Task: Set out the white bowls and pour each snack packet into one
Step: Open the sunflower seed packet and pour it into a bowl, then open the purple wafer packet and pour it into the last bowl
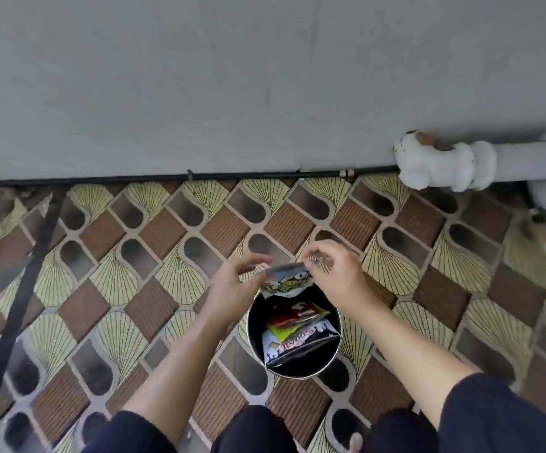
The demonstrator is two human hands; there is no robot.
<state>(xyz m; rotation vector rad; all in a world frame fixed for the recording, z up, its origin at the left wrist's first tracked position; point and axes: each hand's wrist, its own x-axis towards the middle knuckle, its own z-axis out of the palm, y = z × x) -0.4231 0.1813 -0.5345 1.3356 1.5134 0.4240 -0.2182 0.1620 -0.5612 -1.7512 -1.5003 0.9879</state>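
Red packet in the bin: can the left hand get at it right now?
Likely not yet: the bin is open on top, but the left hand and right hand both pinch a cartoon packet just above the red packet.

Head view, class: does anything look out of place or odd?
Snack packets lie in a round bin on the floor, and the right hand pinches another packet above it. No white bowl is in view.
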